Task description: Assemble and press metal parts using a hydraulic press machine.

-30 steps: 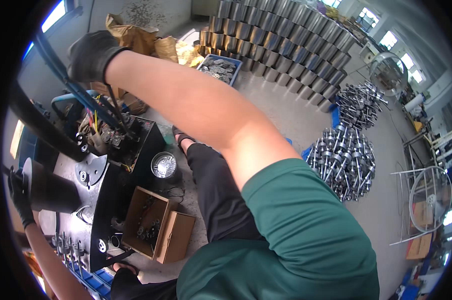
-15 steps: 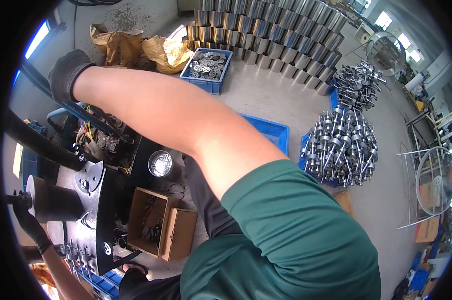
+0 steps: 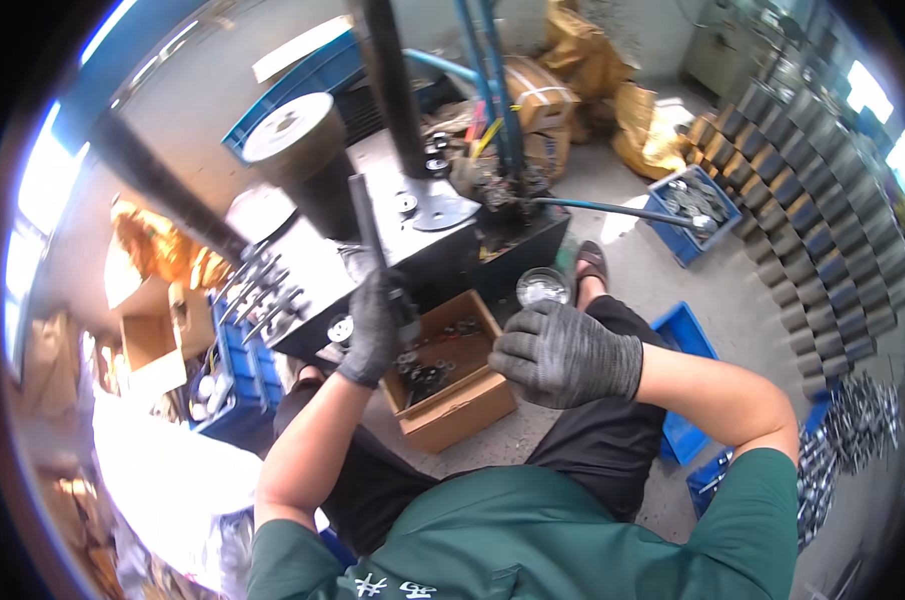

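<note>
My left hand, in a dark grey knitted glove, is closed around a dark metal shaft that points up in front of the machine's bench. Some darker part shows beside the fingers, too blurred to name. My right hand, gloved alike, is held above the knee with its fingers curled; what they hold, if anything, is hidden. Just beyond it a round metal tin stands near the bench. Between my hands and lower down lies an open cardboard box with small dark metal parts.
On the metal bench stand a thick cylinder and several shafts in a cluster. A blue lever bar juts out rightward. Blue crates, shaft piles and stacked metal tubes lie right.
My view has swung left. My right arm has come back from the lever at the far side to in front of my body. My left hand has left the cylinder and now grips a shaft.
</note>
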`<state>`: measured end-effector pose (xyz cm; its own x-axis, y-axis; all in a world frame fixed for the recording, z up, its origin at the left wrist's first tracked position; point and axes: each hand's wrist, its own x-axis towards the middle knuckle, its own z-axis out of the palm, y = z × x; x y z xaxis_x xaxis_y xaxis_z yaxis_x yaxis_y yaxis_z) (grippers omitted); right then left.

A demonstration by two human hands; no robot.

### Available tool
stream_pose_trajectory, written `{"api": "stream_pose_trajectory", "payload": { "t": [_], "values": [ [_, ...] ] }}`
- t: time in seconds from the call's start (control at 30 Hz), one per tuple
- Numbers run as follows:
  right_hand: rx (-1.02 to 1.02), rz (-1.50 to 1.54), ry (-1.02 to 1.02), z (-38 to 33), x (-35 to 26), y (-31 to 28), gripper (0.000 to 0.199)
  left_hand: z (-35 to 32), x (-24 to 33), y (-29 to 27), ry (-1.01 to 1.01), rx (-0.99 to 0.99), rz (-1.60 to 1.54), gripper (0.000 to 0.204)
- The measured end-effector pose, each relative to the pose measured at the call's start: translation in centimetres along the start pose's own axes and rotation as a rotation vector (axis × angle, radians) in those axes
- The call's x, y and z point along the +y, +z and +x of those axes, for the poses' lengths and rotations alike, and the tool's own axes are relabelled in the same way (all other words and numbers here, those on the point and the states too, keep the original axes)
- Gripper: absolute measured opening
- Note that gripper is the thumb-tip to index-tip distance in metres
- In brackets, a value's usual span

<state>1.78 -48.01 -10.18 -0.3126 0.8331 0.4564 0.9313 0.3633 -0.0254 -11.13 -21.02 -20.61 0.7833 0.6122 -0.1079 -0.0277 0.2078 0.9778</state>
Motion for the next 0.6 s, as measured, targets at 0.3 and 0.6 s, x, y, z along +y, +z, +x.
{"api": "stream_pose_trajectory", "payload": {
  "t": [0.3,0.6],
  "values": [
    [-0.165,0.982,0.769,-1.2,-0.5,14.2,0.03,1.5,-0.7,1.1,-0.469,0.099,-0.399,0.025],
    [-0.035,1.229,1.17,0.2,1.9,17.3,0.028,4.5,-2.0,0.4,-0.511,0.131,-0.665,0.02]
  ]
}}
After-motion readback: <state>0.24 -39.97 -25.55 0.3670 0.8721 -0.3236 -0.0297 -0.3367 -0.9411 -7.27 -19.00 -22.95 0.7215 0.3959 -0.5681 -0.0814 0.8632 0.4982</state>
